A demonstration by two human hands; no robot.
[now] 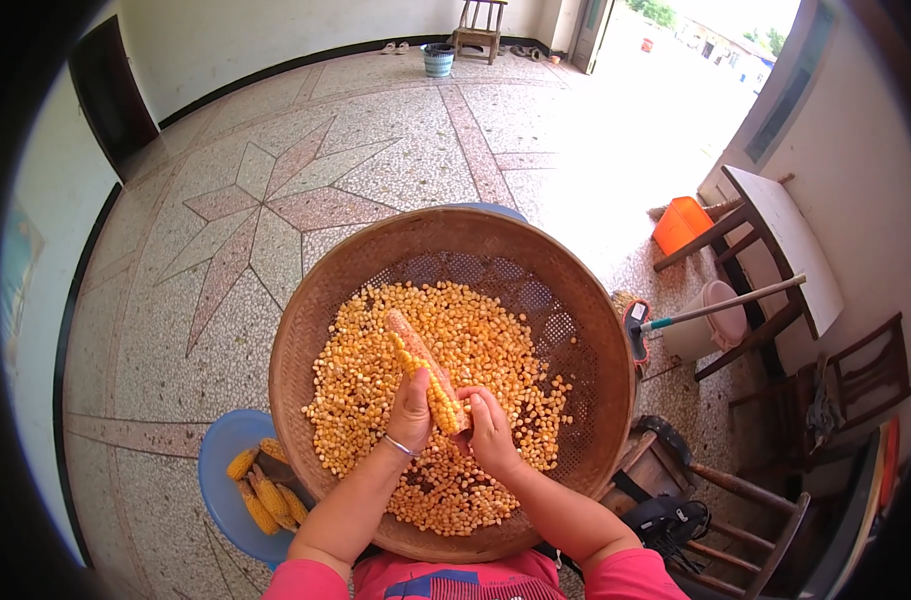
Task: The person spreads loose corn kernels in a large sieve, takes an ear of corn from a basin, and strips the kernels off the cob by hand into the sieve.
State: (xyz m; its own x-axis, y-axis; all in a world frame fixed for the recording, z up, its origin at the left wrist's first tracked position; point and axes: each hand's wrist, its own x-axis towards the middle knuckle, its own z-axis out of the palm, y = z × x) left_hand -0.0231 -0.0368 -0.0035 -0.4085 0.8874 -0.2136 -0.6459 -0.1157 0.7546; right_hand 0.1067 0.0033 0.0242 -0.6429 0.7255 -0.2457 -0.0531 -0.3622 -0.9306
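Observation:
A partly shelled corn cob [425, 367] is held over a round woven bamboo sieve [298, 360]. Yellow kernels remain along one side of it; the other side is bare and pinkish. My left hand [412, 411], with a bangle at the wrist, grips the cob around its middle, thumb on top. At the cob's near end, my right hand [491, 429] has its thumb and fingers pressed against it. Loose corn kernels [365, 375] cover much of the sieve's perforated bottom. The fingers under the cob are partly hidden.
To the left, a blue plastic basin [226, 480] holds several corn cobs [268, 499]. A wooden chair [733, 525] with a black bag [665, 517] stands close on the right. Beyond are a mop [718, 304], a lidded bucket [695, 322], an orange bin [680, 225] and a table [785, 240].

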